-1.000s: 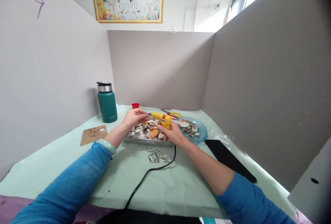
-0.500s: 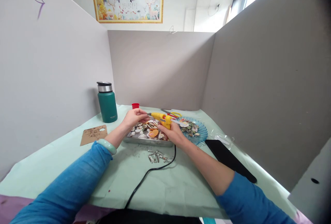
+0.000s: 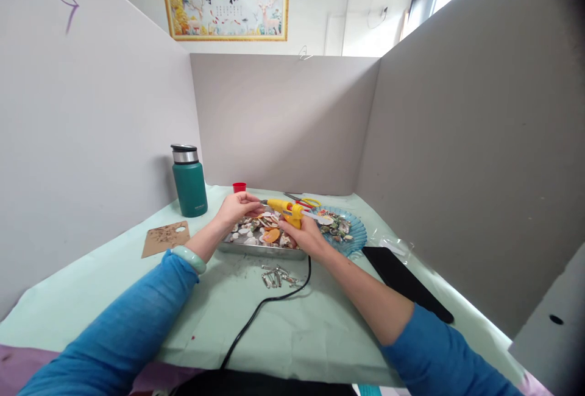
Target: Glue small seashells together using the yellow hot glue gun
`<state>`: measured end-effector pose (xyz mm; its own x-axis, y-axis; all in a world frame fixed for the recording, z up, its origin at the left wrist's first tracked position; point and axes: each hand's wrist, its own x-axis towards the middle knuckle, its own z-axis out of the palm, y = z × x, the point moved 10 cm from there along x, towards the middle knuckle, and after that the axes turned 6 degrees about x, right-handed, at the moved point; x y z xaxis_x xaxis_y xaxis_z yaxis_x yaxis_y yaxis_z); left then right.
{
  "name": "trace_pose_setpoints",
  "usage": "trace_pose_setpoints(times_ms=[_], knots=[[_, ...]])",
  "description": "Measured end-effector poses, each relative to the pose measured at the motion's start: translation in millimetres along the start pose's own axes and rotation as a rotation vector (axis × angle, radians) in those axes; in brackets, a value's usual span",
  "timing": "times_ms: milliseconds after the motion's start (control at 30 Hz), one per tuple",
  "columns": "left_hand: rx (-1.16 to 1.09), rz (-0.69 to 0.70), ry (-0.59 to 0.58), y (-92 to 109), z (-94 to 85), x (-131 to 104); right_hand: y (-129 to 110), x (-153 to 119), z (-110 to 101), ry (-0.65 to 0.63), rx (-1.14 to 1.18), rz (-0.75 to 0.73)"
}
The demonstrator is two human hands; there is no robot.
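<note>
My right hand [image 3: 304, 234] is wrapped round the handle of a yellow glue gun [image 3: 286, 207], a clear glue stick poking out of its back. The nozzle points left, at the fingertips of my left hand [image 3: 240, 208], which are pinched together; whatever they hold is too small to make out. Both hands are above a metal tray [image 3: 262, 251] of shells and flat discs, among them an orange shell [image 3: 271, 236]. Small silvery metal clips [image 3: 276, 276] lie in front of the tray, beside the gun's black cord [image 3: 260, 304].
On the left stand a green bottle [image 3: 189, 186] and a brown card [image 3: 165, 237]. A red cup [image 3: 239, 187] and scissors [image 3: 311, 202] are at the back. To the right are a blue plate [image 3: 359, 234] of small shells, a plastic bag [image 3: 397, 247] and a black slab [image 3: 406, 283].
</note>
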<state>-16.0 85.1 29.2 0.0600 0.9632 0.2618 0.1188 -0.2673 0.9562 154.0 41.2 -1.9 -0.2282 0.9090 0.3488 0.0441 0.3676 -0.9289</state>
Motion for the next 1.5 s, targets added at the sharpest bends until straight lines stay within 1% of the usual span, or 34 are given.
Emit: trace_pose_setpoints(times_ms=[200,433,667,900,1067,1267,1500], knots=[[-0.019,0.005,-0.004,-0.4,-1.0,1.4,-4.1,-1.1,0.6,0.001,-0.029,-0.03],[-0.016,-0.005,0.009,2.1,-1.4,-1.0,1.2,0.1,-0.8,0.009,0.024,-0.016],[-0.009,-0.008,-0.004,-0.2,0.9,0.5,-0.4,-0.3,2.0,-0.021,-0.008,-0.024],[0.003,-0.008,-0.007,-0.9,0.6,1.5,1.2,0.2,-0.5,0.002,0.011,-0.013],[0.002,-0.004,-0.019,-2.6,1.2,2.4,1.7,0.5,1.2,-0.015,0.012,-0.024],[0.003,-0.008,-0.01,-1.3,2.1,1.1,3.3,0.9,-2.9,0.025,-0.001,0.0],[-0.003,-0.007,0.003,-1.4,-0.2,1.2,0.0,-0.4,0.2,0.001,0.018,-0.029]])
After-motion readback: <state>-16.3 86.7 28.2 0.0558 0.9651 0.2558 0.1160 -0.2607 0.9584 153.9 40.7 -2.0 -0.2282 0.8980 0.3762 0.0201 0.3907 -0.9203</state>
